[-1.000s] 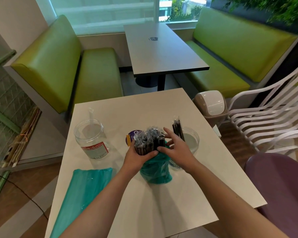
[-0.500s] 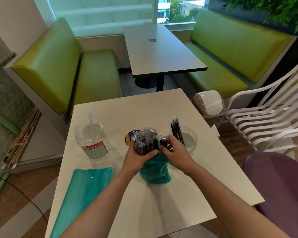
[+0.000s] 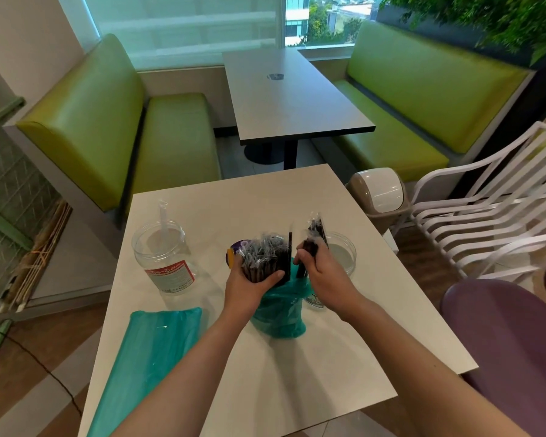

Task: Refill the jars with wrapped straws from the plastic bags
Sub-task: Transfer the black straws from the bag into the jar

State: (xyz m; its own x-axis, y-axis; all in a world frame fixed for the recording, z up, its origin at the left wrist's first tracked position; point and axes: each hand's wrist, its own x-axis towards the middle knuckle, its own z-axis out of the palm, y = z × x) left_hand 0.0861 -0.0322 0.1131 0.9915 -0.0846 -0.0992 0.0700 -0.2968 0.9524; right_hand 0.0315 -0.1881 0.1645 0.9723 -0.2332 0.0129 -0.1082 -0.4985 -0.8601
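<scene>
Head view: mid-refill. Left hand [image 3: 249, 283] gripping straw bundle [image 3: 265, 258] in bag [image 3: 278, 313] at tabletop [image 3: 297, 373] center; right hand [image 3: 323, 272] pinching few straws [image 3: 312, 244]. Jar [image 3: 344, 253] at 3 o'clock barely stocked; jar [image 3: 163, 255] at 9 nearly empty.

Left hand [image 3: 249, 283] grips a bundle of dark wrapped straws [image 3: 267, 258] in a teal plastic bag [image 3: 279, 313]; right hand [image 3: 323, 272] pinches several.
</scene>
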